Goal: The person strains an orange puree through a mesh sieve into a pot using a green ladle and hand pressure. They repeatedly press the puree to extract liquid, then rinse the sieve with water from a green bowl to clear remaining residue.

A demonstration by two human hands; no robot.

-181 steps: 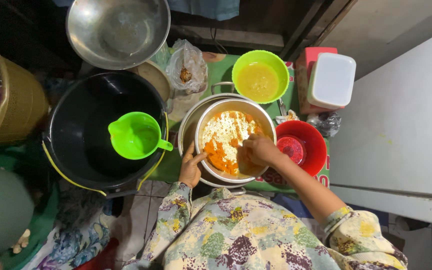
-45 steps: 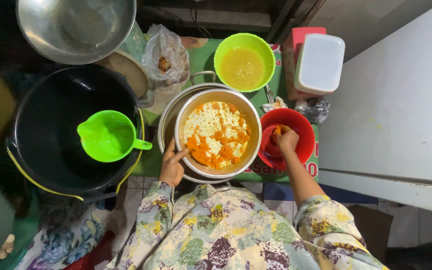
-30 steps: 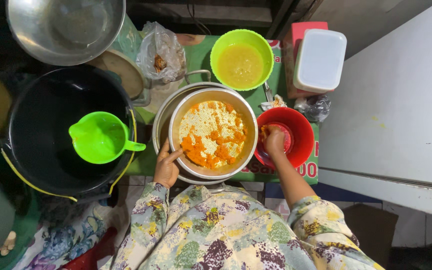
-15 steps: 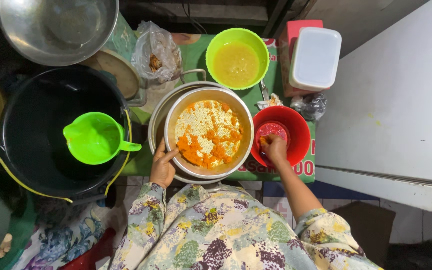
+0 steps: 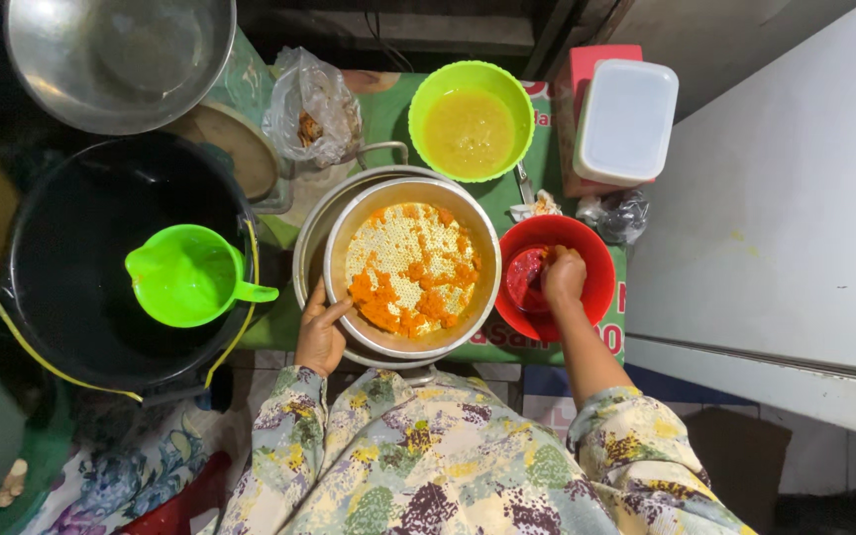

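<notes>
A metal strainer pan (image 5: 482, 287) with a perforated bottom holds orange mash and sits inside a wider metal pot (image 5: 305, 248). My left hand (image 5: 321, 333) rests on the strainer's near left rim, fingers against its wall. My right hand (image 5: 563, 276) is inside the red bowl (image 5: 596, 260) to the right, fingers bunched down on the red pulp there; what they pinch is hidden. A green bowl (image 5: 469, 120) of yellow-orange liquid stands behind the strainer.
A black bucket (image 5: 101, 258) with a green jug (image 5: 190, 275) floating in it is at the left. Behind are a steel basin (image 5: 116, 54), a clear plastic bag (image 5: 311, 104), and a white lidded box (image 5: 626, 121). A pale cabinet wall (image 5: 785, 198) closes the right side.
My right hand left the strainer and moved into the red bowl, then shifted slightly within it. My left hand has kept hold of the strainer's rim.
</notes>
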